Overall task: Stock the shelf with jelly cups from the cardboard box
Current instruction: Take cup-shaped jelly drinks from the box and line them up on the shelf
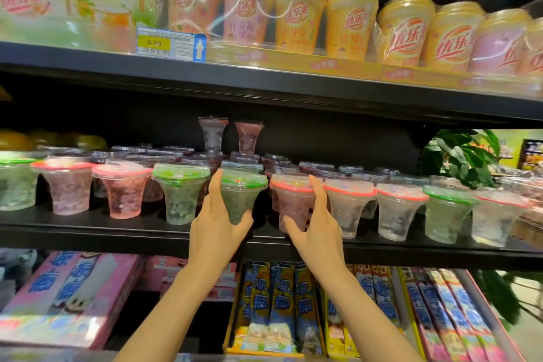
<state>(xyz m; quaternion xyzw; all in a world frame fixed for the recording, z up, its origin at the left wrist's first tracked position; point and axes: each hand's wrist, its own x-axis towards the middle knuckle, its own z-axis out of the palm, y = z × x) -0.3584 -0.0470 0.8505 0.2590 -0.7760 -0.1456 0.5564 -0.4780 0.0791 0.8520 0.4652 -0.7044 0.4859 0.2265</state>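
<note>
The cardboard box is not showing in this view, and the rear rows of cups on the middle shelf (pixel 88 228) are sitting in shadow, their colours hard to make out; two cups are standing upside down on top of the back rows. Blur is obscuring the packaging print at the frame's edges. The left hand (pixel 216 222) is cupping a green-lidded jelly cup (pixel 239 197) in the front row, its grip partly spread, fingers lying up the cup's left side and thumb curling beneath its base. The right hand (pixel 316 225) is cupping a red-lidded jelly cup (pixel 291 203) just beside it, fingers running up the cup's right side and thumb reaching under its base. Both cups are standing upright near the shelf's front edge, with a narrow gap between them. Neighbouring front-row cups are crowding close on either side, leaving little lateral room. The upper shelf (pixel 264 79) is overhanging, with dark open space above the cup lids.
</note>
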